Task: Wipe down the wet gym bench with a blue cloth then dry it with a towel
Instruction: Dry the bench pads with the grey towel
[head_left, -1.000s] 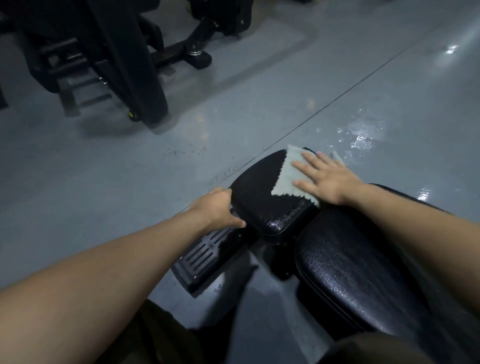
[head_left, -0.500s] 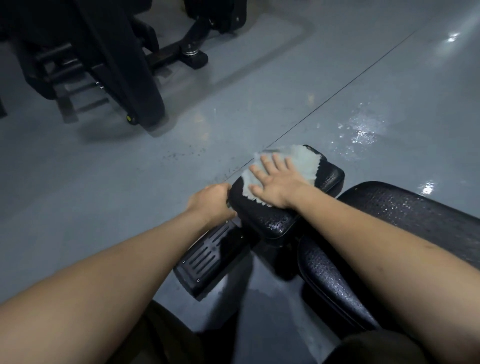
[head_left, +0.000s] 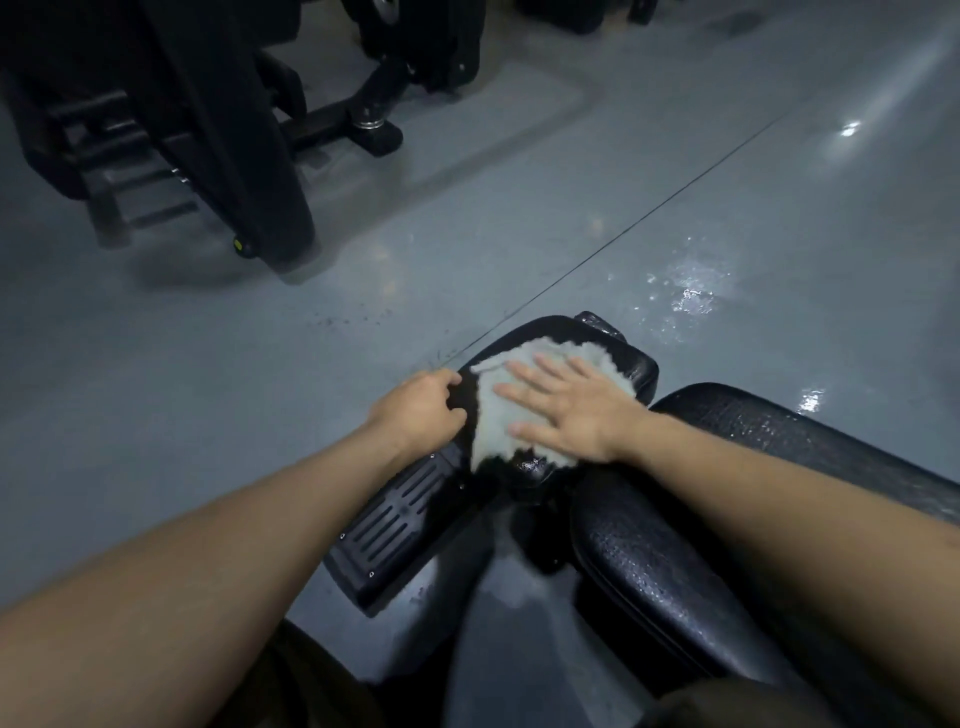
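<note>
Bench work, seen from where the person stands over it: far off to the left of both hands, a black gym machine (head_left: 228, 156) stands on the grey floor (head_left: 208, 389), well apart from everything else. Nearer, the left hand (head_left: 415, 410) has its fingers curled over the left edge of the small black seat pad (head_left: 636, 366), thumb tucked against the side, gripping the pad itself. Just below those fingers a black slotted plate (head_left: 400, 525) slopes down toward the person. Right beside the left fingertips, almost touching them, lies the pale blue cloth (head_left: 498, 415), rumpled and spread across the top of the seat pad. The right hand (head_left: 566, 410) lies flat on that cloth, fingers straight and slightly fanned, pointing left toward the other hand; it presses the cloth down, with nothing pinched. Beyond the right wrist the long backrest pad (head_left: 779, 431) of the bench runs off to the right, its black surface beaded with water drops. Past it, a wet patch (head_left: 691, 291) glints on the floor.
</note>
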